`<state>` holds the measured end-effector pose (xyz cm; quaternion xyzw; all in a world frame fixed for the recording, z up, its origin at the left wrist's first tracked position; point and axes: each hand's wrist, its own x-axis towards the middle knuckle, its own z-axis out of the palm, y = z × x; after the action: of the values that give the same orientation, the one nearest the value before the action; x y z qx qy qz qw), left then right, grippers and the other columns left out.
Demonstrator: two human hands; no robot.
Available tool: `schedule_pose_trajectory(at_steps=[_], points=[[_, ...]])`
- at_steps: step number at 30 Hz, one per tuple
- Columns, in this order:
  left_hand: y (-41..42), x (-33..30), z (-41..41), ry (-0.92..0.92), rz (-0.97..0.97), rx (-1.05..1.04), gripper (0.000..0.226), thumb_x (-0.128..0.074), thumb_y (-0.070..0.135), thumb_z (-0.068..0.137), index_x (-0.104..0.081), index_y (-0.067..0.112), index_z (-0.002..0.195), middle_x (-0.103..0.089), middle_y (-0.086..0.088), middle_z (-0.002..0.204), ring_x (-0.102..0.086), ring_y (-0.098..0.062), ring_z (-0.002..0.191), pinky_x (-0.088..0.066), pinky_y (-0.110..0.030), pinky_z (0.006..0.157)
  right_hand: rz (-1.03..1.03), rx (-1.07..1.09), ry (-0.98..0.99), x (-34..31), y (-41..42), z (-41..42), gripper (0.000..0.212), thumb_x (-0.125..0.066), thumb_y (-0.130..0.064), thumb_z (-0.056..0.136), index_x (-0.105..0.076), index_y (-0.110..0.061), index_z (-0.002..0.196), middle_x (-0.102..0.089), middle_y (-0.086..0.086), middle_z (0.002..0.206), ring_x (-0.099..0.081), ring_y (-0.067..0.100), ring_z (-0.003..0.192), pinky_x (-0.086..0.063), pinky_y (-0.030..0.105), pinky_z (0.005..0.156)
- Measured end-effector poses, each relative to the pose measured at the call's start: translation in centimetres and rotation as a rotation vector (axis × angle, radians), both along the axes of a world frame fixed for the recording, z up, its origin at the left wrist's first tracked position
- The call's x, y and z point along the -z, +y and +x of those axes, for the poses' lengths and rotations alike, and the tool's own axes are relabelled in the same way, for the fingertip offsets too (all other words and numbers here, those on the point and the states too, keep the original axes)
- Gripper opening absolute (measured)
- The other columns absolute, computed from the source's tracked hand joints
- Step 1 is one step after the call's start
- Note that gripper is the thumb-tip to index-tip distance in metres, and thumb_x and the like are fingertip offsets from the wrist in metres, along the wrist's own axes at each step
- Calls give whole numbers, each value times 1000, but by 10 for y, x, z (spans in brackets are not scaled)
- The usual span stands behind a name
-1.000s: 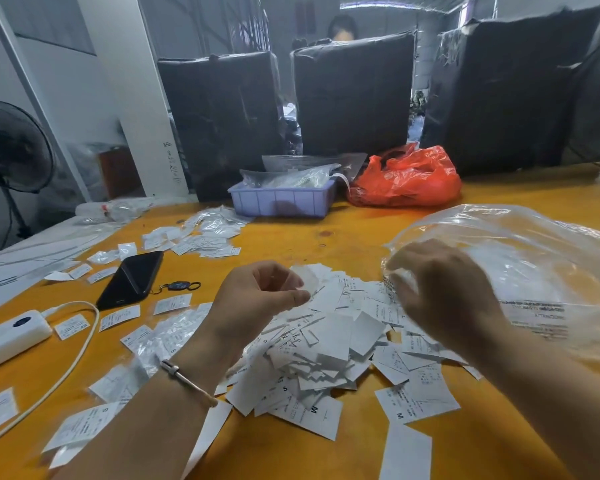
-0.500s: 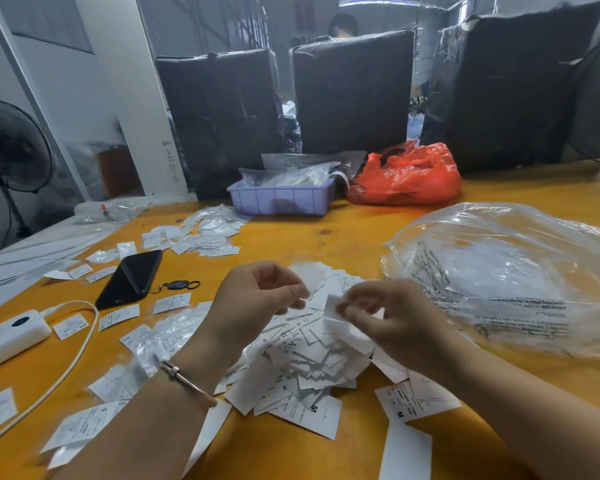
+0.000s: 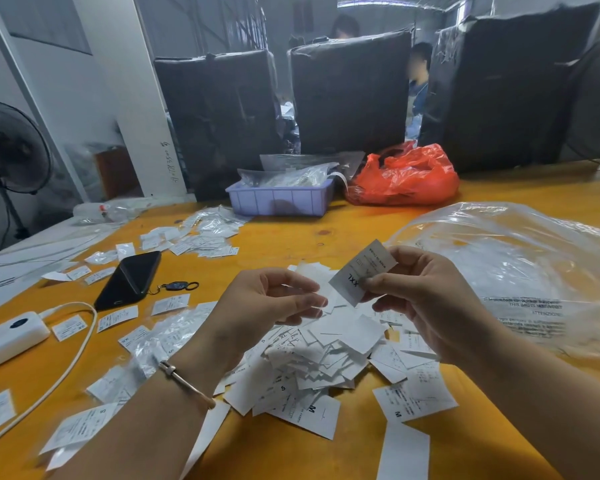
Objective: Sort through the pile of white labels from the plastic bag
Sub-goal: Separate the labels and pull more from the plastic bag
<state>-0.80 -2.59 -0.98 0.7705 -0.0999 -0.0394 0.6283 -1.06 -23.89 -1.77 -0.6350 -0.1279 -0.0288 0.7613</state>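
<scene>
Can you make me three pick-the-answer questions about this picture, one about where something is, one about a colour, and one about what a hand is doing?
1. Where is the phone?
A. left of the label pile
B. inside the tray
C. on the red bag

2. What colour is the tray?
A. green
B. purple
C. black

3. What is the right hand doing?
A. lying flat on the table
B. pinching a label
C. holding the phone

Answers: 1 A, it lies on the table left of the pile. 2 B, its walls are pale purple. 3 B, thumb and fingers pinch a label marked XXL.
</scene>
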Motion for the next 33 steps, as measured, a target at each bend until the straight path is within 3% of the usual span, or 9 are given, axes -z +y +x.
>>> schedule_pose_trajectory(at_steps=[4,10,15,18,20,23,27,33], points=[[0,-1,-2,-2,-11,31,21,-77,7,76,-73,1,96,-77,-12,86,-75,-18,77,-57,-22,66,42,101,-60,-4,-3,-2,15,-66,6,79,-65,-1,93,-73,15,81,-70,23,67,-52,21,54],[-1,-1,-2,-2,-19,77,25,-79,9,74,-73,4,97,-77,-12,88,-76,-20,81,-58,-21,67,-12,253,-349,-10,2,-11,22,-72,11,73,-64,-7,83,-72,11,76,-67,17,64,-53,23,56],[0,-1,-2,-10,-6,83,30,-80,18,70,-74,7,97,-78,-11,90,-75,-21,84,-59,-22,68,-28,190,-247,-11,1,-10,9,-69,3,77,-68,-6,76,-72,12,81,-66,11,70,-50,16,62],[1,0,-2,-10,-7,88,31,-81,19,70,-74,6,97,-78,-11,90,-75,-22,84,-59,-23,69,-80,166,-191,-13,-3,-6,12,-57,5,86,-60,-5,81,-72,12,82,-68,20,75,-55,24,63],[1,0,-2,-11,-7,99,31,-81,19,70,-74,6,98,-78,-10,91,-75,-22,85,-59,-23,69,-121,142,-220,-14,-5,-6,6,-56,4,89,-56,1,84,-70,15,72,-67,25,64,-54,29,57],[1,-1,-2,-15,-12,114,30,-80,18,71,-74,7,98,-78,-10,92,-75,-23,86,-59,-23,68,-140,139,-300,-13,-5,-7,5,-64,7,83,-60,7,79,-65,12,61,-59,20,52,-50,24,50],[1,-1,-2,-13,-32,114,27,-80,15,73,-75,7,98,-78,-11,93,-75,-23,86,-59,-23,69,-124,159,-345,-13,-3,-7,10,-70,-6,80,-68,3,84,-69,6,67,-57,14,56,-45,21,52],[-1,0,-2,0,-16,127,23,-78,10,77,-74,8,100,-78,-9,91,-76,-20,85,-57,-20,67,-94,163,-374,-12,-1,-8,7,-66,0,84,-63,6,84,-72,14,71,-64,21,54,-45,24,47]])
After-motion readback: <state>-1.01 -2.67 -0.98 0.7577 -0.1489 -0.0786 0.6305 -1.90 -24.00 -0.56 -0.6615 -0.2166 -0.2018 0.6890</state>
